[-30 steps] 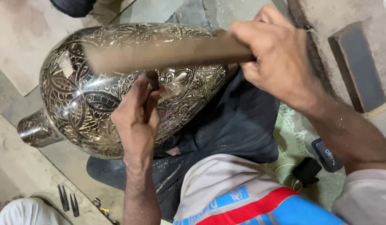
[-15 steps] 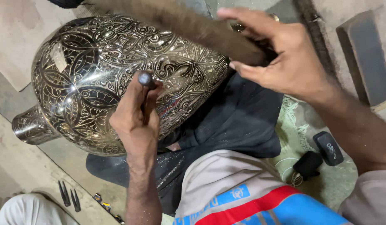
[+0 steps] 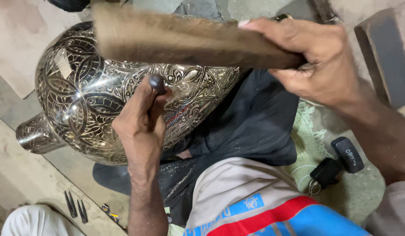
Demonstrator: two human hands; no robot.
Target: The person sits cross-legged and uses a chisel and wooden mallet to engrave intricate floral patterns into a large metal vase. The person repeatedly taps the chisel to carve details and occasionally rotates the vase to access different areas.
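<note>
A large engraved metal vase (image 3: 89, 100) lies on its side across my lap, its neck at the left. My left hand (image 3: 139, 126) grips a small metal chisel (image 3: 157, 82) whose rounded head shows above my fingers, its tip against the vase's patterned wall. My right hand (image 3: 316, 61) is closed on the end of a long wooden mallet (image 3: 185, 41), which is blurred and stretches left over the vase, just above the chisel head.
A black cloth (image 3: 255, 126) pads the vase on my lap. Small dark chisels (image 3: 76, 207) lie on the floor at lower left. A black key fob (image 3: 347, 154) rests on a green mat at right. A dark block (image 3: 386, 57) sits at upper right.
The wooden mallet swung up and back down over the chisel head. My left hand keeps the chisel on the vase; the view has shifted slightly.
</note>
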